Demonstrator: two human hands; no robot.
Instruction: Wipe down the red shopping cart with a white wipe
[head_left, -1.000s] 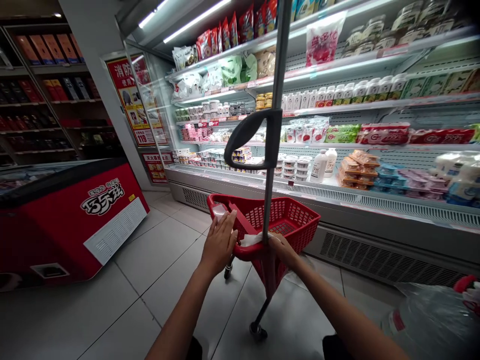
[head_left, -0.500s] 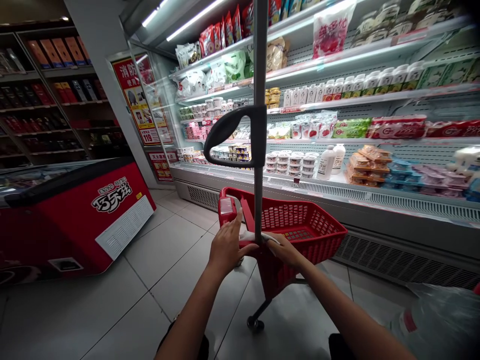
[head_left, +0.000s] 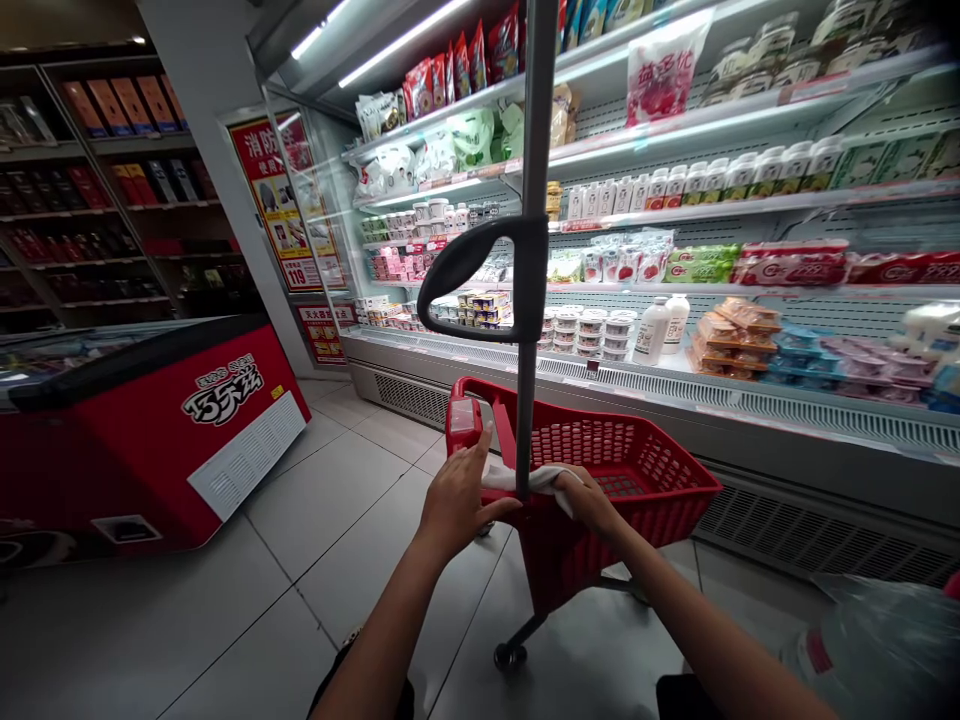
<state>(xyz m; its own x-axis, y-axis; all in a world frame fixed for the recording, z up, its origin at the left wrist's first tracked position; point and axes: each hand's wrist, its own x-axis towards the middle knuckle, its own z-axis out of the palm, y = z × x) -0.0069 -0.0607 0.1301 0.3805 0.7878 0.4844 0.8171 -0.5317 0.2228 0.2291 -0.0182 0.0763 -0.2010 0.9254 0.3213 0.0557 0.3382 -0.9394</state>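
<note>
A red plastic shopping cart [head_left: 555,555] stands before me, a grey pole [head_left: 533,150] rising from its near edge with a black loop handle [head_left: 466,260] on it. A white cloth [head_left: 553,478] lies along the near rim behind the pole's foot. My right hand [head_left: 589,500] grips the cloth's right end, fingers curled round it at the basket's rim. At the rim's left part, my left hand [head_left: 455,500] rests against the cart beside the cloth, thumb and index finger spread apart. Its other fingers partly hide one another.
A lit refrigerated display [head_left: 645,385] with yogurt cups, bottles and bags runs behind the cart. On the left stands a red chest freezer [head_left: 150,450]. A clear plastic bag [head_left: 885,640] with something inside sits at the lower right on the tiled floor [head_left: 330,540].
The cart and pole have shifted slightly right in view. My right hand has moved right with the cloth's end, and more of the cloth shows. My left hand stays at the rim.
</note>
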